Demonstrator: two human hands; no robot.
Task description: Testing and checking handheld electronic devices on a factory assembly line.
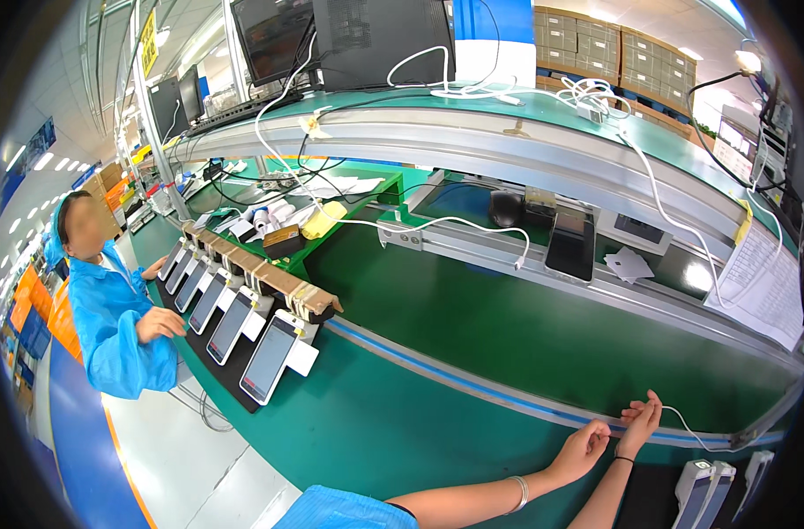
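Note:
My left hand (584, 450) is over the near edge of the green bench, its fingers curled inward. Whether anything small is inside them is hidden. A silver bangle is on that wrist. Right beside it, my right hand (640, 426) is raised with its fingers bent and apart, and a black band rings its wrist. A thin white cable (684, 427) runs from behind the right hand toward the bench's right corner; I cannot tell whether the hand touches it. Several white handheld devices (703, 494) stand on edge at the lower right, nearest to my right hand.
Several phones (270, 360) lean in a row on a rack at the left, with a co-worker in a blue smock (120, 322) beside them. A metal rail with a blue strip (472, 381) borders the dark green belt. Above it, a shelf (508, 132) carries monitors and white cables.

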